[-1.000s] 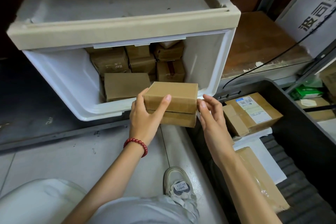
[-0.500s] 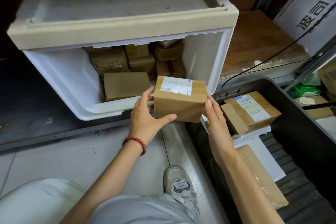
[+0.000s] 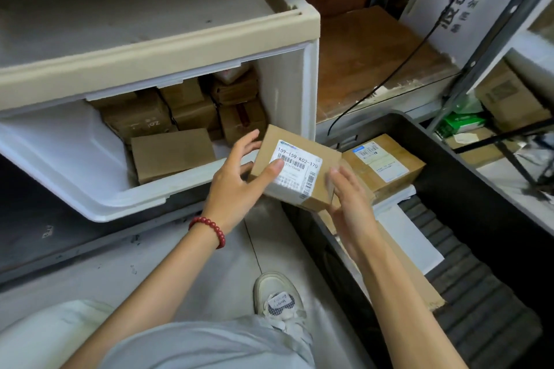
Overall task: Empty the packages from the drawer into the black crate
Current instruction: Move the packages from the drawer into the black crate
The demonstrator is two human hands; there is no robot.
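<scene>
A small box (image 3: 295, 168) of brown cardboard is held in the air between two hands, just off the front right corner of the open drawer (image 3: 90, 177) and above the left edge of the black crate (image 3: 467, 171). It is tilted, with its white shipping label turned upward. The box is gripped by the left hand (image 3: 236, 180) – the thumb is laid on the label and the fingers are curled round the far left edge. The right hand (image 3: 349, 204) is pressed against the box's right side, its fingers nearly straight; the thumb is hidden. More brown packages (image 3: 172, 154) are stacked at the back of the drawer, one lying flat in front of them. Inside the crate a labelled package (image 3: 386, 165) is seen just behind the right hand, resting partly on white sheets. A red bead bracelet (image 3: 209, 228) is worn on the left wrist, and a pale shoe (image 3: 277, 296) is planted on the floor – between the two forearms.
</scene>
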